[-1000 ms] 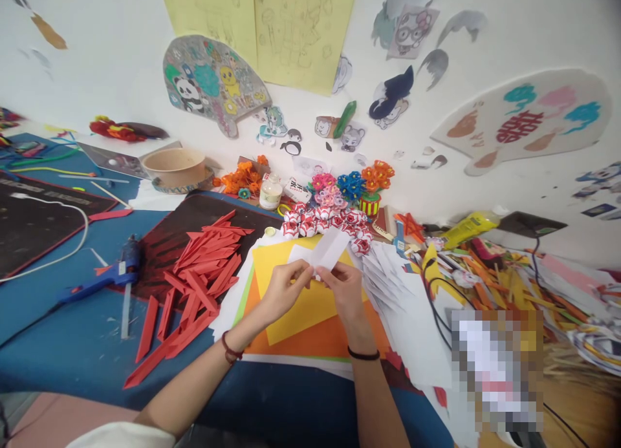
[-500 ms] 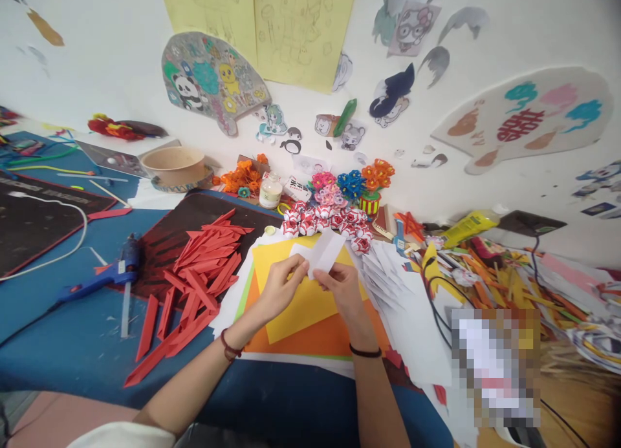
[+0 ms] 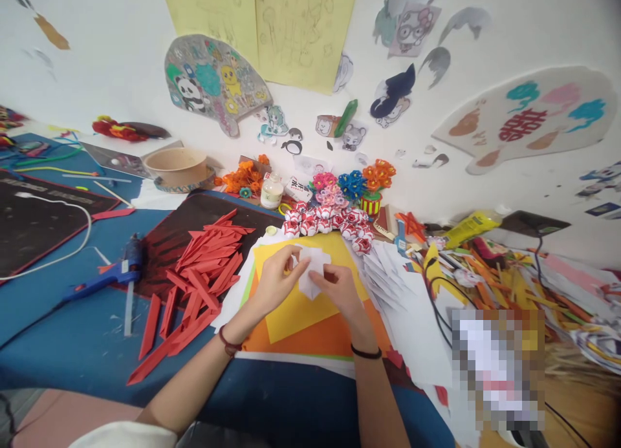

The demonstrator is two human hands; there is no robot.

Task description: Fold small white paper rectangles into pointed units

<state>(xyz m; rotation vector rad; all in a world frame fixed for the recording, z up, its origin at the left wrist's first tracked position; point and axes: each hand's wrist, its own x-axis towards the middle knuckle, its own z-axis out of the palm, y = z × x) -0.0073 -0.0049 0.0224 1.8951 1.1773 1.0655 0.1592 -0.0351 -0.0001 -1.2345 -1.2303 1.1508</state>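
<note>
A folded piece of white paper is held up between my two hands, its lower end coming to a blunt point. My left hand pinches its left side, thumb in front. On the right edge, my right hand grips it between thumb and fingers. Beneath both hands lie a yellow sheet and an orange sheet. Just beyond the paper sits a cluster of red-and-white paper flowers.
Folded red paper strips are heaped to the left, beside a blue glue gun. White folded strips fan out on the right. A glass jar, a round tan bowl and a yellow bottle stand along the wall.
The white paper has turned and been lowered between my hands, with its pointed end now downward. My right hand has shifted slightly to its right edge.
</note>
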